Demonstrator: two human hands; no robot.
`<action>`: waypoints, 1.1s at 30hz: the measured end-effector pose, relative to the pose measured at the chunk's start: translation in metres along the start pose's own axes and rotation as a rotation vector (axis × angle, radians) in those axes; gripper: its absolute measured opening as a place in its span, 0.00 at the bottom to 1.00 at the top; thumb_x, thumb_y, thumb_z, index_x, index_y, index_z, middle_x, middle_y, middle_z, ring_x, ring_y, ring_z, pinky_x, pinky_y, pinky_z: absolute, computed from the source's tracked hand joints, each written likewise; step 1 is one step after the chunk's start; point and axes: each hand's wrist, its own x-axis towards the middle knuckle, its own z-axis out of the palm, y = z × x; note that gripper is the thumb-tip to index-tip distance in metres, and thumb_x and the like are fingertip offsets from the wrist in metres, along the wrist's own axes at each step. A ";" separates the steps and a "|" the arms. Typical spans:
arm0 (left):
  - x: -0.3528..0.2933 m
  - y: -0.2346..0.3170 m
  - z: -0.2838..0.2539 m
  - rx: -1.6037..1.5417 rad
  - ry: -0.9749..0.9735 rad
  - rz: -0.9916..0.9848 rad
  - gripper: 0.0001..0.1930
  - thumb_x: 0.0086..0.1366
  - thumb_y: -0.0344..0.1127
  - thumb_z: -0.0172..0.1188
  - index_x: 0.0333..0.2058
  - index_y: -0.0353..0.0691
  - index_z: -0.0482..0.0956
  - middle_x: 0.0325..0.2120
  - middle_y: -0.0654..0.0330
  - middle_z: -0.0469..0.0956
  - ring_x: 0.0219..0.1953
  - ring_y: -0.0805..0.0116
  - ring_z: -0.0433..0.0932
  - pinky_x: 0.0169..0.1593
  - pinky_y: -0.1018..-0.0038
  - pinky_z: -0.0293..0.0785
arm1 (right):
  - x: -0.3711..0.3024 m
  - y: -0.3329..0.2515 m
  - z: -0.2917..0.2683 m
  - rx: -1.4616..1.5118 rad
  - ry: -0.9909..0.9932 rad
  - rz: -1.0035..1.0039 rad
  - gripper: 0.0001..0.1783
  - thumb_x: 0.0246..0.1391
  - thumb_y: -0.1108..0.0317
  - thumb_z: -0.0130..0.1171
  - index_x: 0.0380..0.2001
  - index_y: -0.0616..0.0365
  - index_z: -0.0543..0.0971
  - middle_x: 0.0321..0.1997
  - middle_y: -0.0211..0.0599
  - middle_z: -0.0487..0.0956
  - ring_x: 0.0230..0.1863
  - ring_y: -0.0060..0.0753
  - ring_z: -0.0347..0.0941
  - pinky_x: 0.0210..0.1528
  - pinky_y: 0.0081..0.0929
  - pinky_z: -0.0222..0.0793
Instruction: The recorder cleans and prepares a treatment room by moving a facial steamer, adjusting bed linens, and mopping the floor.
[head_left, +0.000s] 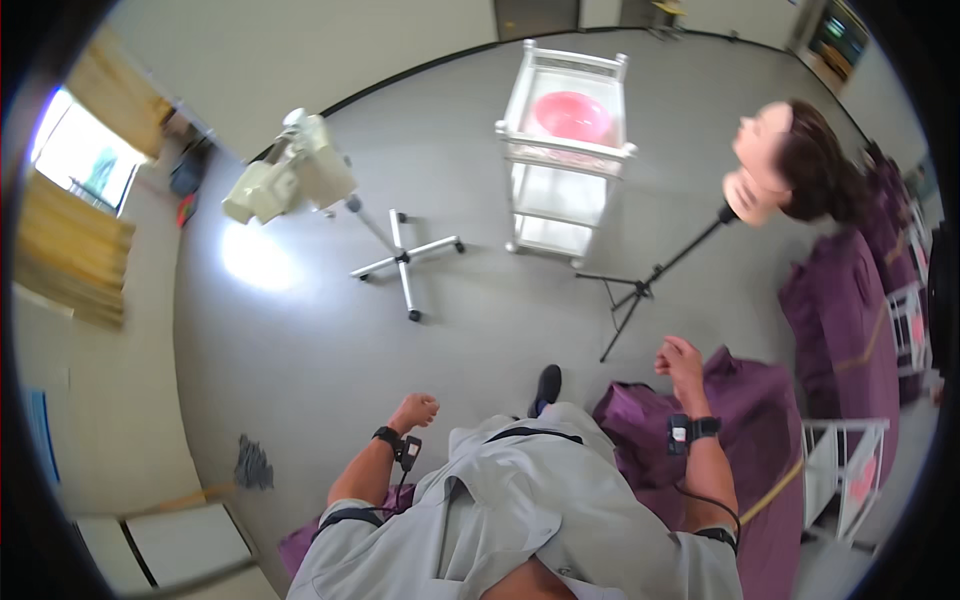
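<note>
My left hand (414,411) hangs in the air over the floor, its fingers loosely curled with nothing seen in them. Out to the right, my right hand (681,362) is raised just beyond a purple-draped bed (715,440), with fingers bent inward and nothing visible in them. Neither hand appears to touch anything. Both wrists wear black straps with small devices and cables. Ahead of the right hand, a mannequin head (768,155) with long dark brown hair is mounted on a black tripod (640,290).
A white tiered trolley (560,205) bears a pink basin (571,117). At left, a beige appliance (315,165) stands on a wheeled base (403,256). More purple-draped beds (840,310) and a white rack (845,465) line the right. A grey cloth (253,464) lies lower left.
</note>
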 end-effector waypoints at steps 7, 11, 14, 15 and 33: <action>-0.008 0.019 -0.066 -0.165 0.374 -0.114 0.21 0.61 0.39 0.60 0.48 0.29 0.77 0.29 0.56 0.80 0.26 0.72 0.78 0.27 0.75 0.76 | 0.078 0.027 0.011 -0.127 -0.163 0.109 0.18 0.59 0.69 0.54 0.50 0.68 0.74 0.29 0.35 0.78 0.24 0.24 0.74 0.24 0.22 0.73; -0.005 0.032 -0.143 -0.263 0.574 0.009 0.27 0.61 0.38 0.61 0.55 0.27 0.70 0.31 0.52 0.80 0.25 0.71 0.78 0.26 0.74 0.77 | 0.078 0.043 0.029 -0.187 -0.256 0.247 0.19 0.58 0.68 0.54 0.50 0.68 0.73 0.27 0.35 0.78 0.22 0.24 0.74 0.22 0.21 0.72; -0.019 0.063 -0.200 -0.235 0.715 0.014 0.27 0.61 0.39 0.61 0.55 0.28 0.70 0.33 0.50 0.79 0.25 0.69 0.79 0.25 0.73 0.77 | 0.078 0.060 0.047 -0.202 -0.287 0.296 0.19 0.58 0.69 0.54 0.50 0.68 0.73 0.27 0.36 0.78 0.22 0.24 0.74 0.21 0.21 0.72; -0.021 0.071 -0.219 -0.212 0.756 0.012 0.27 0.61 0.39 0.62 0.55 0.28 0.70 0.34 0.50 0.79 0.24 0.69 0.79 0.24 0.73 0.77 | 0.077 0.068 0.054 -0.201 -0.305 0.310 0.19 0.58 0.69 0.54 0.50 0.68 0.73 0.27 0.36 0.78 0.22 0.24 0.74 0.20 0.21 0.72; 0.002 0.232 -0.552 -0.094 0.734 0.654 0.33 0.60 0.26 0.61 0.64 0.39 0.62 0.53 0.51 0.71 0.39 0.67 0.77 0.43 0.69 0.78 | -0.118 0.177 0.290 -0.080 -0.036 0.275 0.12 0.54 0.71 0.57 0.39 0.67 0.79 0.27 0.38 0.79 0.22 0.29 0.76 0.23 0.27 0.74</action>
